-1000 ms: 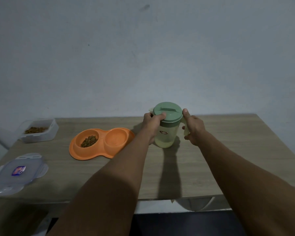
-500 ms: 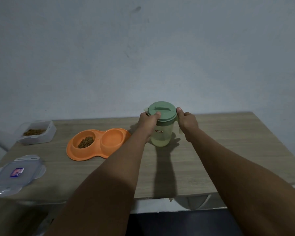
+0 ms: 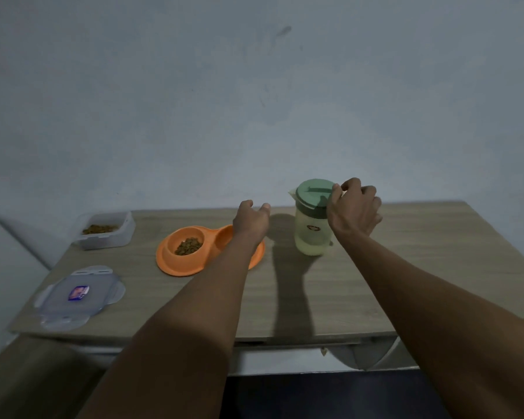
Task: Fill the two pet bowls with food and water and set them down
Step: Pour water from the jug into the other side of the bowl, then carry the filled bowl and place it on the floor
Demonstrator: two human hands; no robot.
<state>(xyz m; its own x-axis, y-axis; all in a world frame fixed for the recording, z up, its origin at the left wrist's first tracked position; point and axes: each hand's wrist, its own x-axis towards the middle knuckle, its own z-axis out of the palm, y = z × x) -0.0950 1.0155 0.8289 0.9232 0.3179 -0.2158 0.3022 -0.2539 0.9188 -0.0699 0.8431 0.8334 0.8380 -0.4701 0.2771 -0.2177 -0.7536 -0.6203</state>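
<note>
An orange double pet bowl sits on the wooden table. Its left bowl holds brown kibble; its right bowl is partly hidden by my left arm. My left hand hovers above that right bowl with relaxed fingers, holding nothing. To the right stands a pale pitcher with a green lid and some liquid at the bottom. My right hand is at the lid's right edge, thumb and forefinger pinching the rim, the other fingers curled. The pitcher's handle is hidden behind that hand.
A clear plastic container with kibble stands at the back left. Its flat lid lies near the front left corner. A pale wall rises directly behind the table. A white surface adjoins the table's left side.
My left hand has let go of the pitcher and moved left over the orange bowl. My right hand shifted up from the handle side to the lid's rim.
</note>
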